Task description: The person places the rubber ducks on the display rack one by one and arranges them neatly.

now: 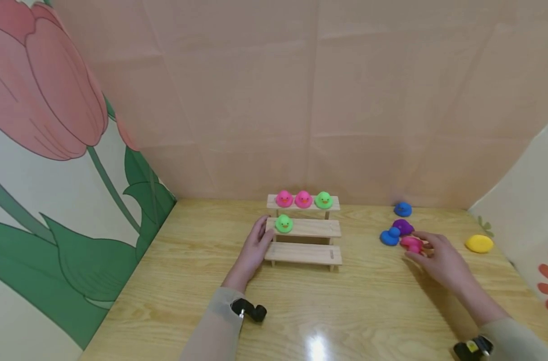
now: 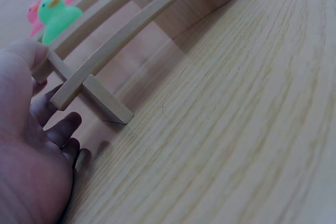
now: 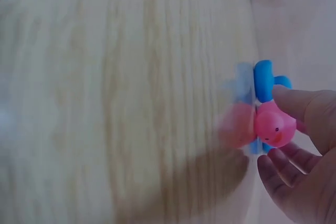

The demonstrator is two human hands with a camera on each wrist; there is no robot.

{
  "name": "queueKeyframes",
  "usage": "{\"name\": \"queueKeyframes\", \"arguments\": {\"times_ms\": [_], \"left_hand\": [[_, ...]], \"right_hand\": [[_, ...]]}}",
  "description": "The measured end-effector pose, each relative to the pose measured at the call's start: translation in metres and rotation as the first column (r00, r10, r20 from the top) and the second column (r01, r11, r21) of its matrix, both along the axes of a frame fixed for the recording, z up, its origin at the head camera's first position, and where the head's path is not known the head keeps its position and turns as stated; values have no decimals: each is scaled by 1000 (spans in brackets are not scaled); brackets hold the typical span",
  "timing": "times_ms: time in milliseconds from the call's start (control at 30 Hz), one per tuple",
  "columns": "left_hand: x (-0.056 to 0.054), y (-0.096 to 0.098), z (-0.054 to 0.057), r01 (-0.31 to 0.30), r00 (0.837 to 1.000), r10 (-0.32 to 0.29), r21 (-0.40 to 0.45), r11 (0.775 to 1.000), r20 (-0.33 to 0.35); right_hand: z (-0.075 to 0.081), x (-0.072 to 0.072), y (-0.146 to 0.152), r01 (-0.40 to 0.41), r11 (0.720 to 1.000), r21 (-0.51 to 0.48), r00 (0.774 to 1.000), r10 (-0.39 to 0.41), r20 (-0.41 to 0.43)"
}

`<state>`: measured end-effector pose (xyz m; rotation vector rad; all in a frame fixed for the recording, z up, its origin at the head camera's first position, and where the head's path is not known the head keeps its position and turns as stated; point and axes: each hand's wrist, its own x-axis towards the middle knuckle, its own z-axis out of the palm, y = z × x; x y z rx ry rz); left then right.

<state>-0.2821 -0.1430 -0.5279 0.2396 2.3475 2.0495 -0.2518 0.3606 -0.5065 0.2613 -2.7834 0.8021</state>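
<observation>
Blue duck (image 1: pixel 389 237) just beside pink duck (image 1: pixel 411 244)

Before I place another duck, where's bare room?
Bare: bottom shelf; middle shelf right of its green duck; tabletop between the shelves and leftmost blue duck. Crowded: top shelf; around the right hand, pink duck and purple toy.

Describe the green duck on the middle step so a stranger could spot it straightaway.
On the table, find the three-step wooden stand beside the person's left hand. On its middle step, at the end nearest that hand, sits the green duck. It is alone there, while the other green duck shares the top step with two pink ducks.
</observation>
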Motion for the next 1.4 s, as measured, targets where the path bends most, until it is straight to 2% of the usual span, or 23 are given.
{"name": "queueKeyframes", "arguments": {"times_ms": [400, 667, 1067, 1233, 1400], "left_hand": [[-2, 0, -3, -11, 1000, 11, -9, 1000, 1], [-1, 0, -1, -5, 1000, 5, -13, 1000, -11], [0, 0, 0, -1, 1000, 1, -7, 1000, 0], [-1, 0, 0, -2, 1000, 2, -6, 1000, 5], [-1, -1, -2, 0, 1000, 0, -2, 1000, 4]], "right_hand": [[-9, -14, 4, -17, 1000, 15, 999, 16, 52], [-10, -13, 5, 2, 1000, 28, 998, -4, 66], [-11, -10, 3, 45, 999, -5, 996, -44, 79], [-8, -9, 0, 51, 998, -40, 996, -48, 78], [2, -7, -10, 51, 996, -72, 996, -45, 83]]}}
